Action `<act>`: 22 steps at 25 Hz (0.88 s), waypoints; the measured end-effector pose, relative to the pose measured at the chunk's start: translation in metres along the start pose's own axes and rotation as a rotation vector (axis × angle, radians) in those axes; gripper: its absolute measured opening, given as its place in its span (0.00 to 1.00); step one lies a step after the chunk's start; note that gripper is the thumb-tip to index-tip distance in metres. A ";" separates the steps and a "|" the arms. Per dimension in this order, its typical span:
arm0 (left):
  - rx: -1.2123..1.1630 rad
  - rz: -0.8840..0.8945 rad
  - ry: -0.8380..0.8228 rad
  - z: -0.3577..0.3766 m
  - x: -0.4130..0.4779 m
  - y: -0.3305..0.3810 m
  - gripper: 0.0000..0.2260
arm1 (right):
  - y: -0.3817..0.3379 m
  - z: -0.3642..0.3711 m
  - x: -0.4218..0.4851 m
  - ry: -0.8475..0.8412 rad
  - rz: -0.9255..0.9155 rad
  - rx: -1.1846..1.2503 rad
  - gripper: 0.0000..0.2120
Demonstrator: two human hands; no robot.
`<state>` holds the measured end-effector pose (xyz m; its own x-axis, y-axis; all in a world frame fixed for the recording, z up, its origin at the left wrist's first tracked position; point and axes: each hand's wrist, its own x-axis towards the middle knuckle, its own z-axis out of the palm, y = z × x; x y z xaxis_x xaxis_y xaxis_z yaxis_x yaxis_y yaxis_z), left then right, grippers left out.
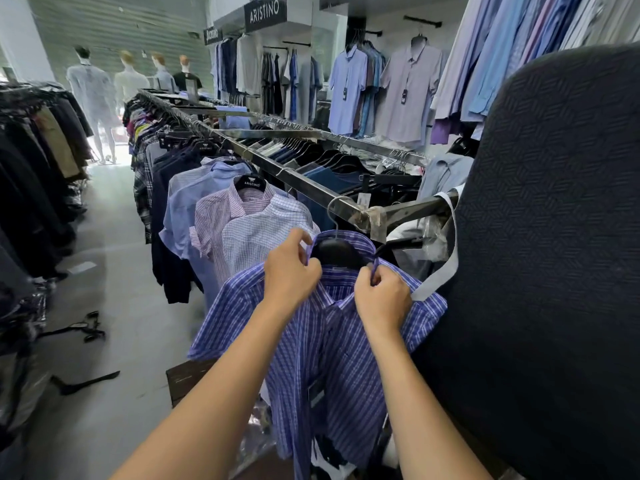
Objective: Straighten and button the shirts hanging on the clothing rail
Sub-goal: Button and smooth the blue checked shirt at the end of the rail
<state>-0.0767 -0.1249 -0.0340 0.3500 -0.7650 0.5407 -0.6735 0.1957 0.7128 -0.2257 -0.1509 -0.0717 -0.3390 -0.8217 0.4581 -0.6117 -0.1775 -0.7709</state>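
Hanging from clothing rail (311,188) | blue striped shirt (329,358) on black hanger (334,252) between fingers (300,239) | left hand (289,278), right hand (382,296): fingers pinching collar (353,239) ends.

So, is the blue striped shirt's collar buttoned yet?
Not yet: the collar is open; left hand and right hand each pinch one end, black hanger showing between.

blue striped shirt (322,344), black hanger (337,252)

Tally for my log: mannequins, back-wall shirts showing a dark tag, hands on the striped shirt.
Mannequins: 4
Back-wall shirts showing a dark tag: 2
Hands on the blue striped shirt: 2 (left hand, right hand)
Total: 8
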 end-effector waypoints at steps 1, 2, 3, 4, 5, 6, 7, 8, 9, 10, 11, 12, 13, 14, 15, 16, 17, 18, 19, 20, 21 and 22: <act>0.031 0.000 -0.026 0.002 -0.001 -0.001 0.17 | 0.002 0.000 0.000 -0.024 -0.009 -0.024 0.18; 0.079 0.001 -0.052 0.004 -0.002 -0.005 0.22 | 0.005 0.001 -0.002 -0.064 -0.023 -0.056 0.17; 0.131 0.008 -0.072 0.006 -0.002 -0.009 0.25 | 0.008 0.001 -0.005 -0.104 -0.041 -0.088 0.16; 0.176 0.019 -0.077 0.007 -0.001 -0.012 0.25 | 0.012 0.001 -0.007 -0.136 -0.057 -0.107 0.16; 0.210 0.024 -0.071 0.008 0.001 -0.014 0.23 | 0.013 0.000 -0.008 -0.158 -0.065 -0.113 0.17; 0.235 0.016 -0.063 0.008 0.003 -0.015 0.19 | 0.013 0.000 -0.007 -0.165 -0.066 -0.116 0.18; 0.252 -0.006 -0.065 0.009 0.003 -0.015 0.16 | 0.014 0.000 -0.005 -0.166 -0.062 -0.126 0.18; 0.269 -0.037 -0.085 0.010 0.003 -0.016 0.15 | 0.013 -0.001 -0.003 -0.167 -0.061 -0.146 0.19; 0.296 -0.074 -0.129 0.011 0.001 -0.017 0.18 | 0.012 0.000 -0.002 -0.174 -0.054 -0.186 0.19; 0.323 -0.110 -0.192 0.012 -0.001 -0.019 0.24 | 0.013 0.001 -0.002 -0.207 -0.043 -0.241 0.20; 0.333 -0.140 -0.254 0.014 -0.005 -0.021 0.31 | 0.012 0.003 -0.002 -0.260 -0.012 -0.303 0.20; 0.329 -0.159 -0.300 0.016 -0.009 -0.022 0.37 | 0.014 0.007 -0.001 -0.313 0.021 -0.363 0.22; 0.320 -0.171 -0.324 0.019 -0.012 -0.023 0.39 | 0.019 0.015 -0.001 -0.365 0.074 -0.397 0.25; 0.309 -0.187 -0.331 0.021 -0.012 -0.023 0.40 | 0.023 0.021 -0.002 -0.413 0.131 -0.402 0.27; 0.293 -0.216 -0.327 0.022 -0.013 -0.023 0.42 | 0.026 0.026 -0.004 -0.455 0.184 -0.377 0.30; 0.271 -0.258 -0.315 0.024 -0.013 -0.023 0.43 | 0.029 0.029 -0.004 -0.498 0.231 -0.327 0.31; 0.243 -0.301 -0.295 0.025 -0.015 -0.024 0.45 | 0.031 0.030 -0.004 -0.536 0.272 -0.254 0.29; 0.213 -0.339 -0.276 0.026 -0.017 -0.026 0.47 | 0.031 0.030 -0.004 -0.571 0.309 -0.165 0.25; 0.183 -0.364 -0.260 0.027 -0.019 -0.027 0.49 | 0.030 0.030 -0.004 -0.592 0.362 -0.072 0.20; 0.163 -0.375 -0.249 0.029 -0.021 -0.028 0.49 | 0.031 0.032 -0.003 -0.599 0.408 0.008 0.17; 0.155 -0.375 -0.244 0.031 -0.023 -0.029 0.50 | 0.030 0.031 -0.003 -0.599 0.465 0.087 0.14; 0.154 -0.372 -0.242 0.033 -0.023 -0.029 0.51 | 0.031 0.033 -0.003 -0.595 0.523 0.159 0.13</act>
<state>-0.0867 -0.1335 -0.0824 0.4369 -0.8903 0.1282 -0.6262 -0.1988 0.7539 -0.2195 -0.1719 -0.1115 -0.0887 -0.9622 -0.2573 -0.3550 0.2719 -0.8944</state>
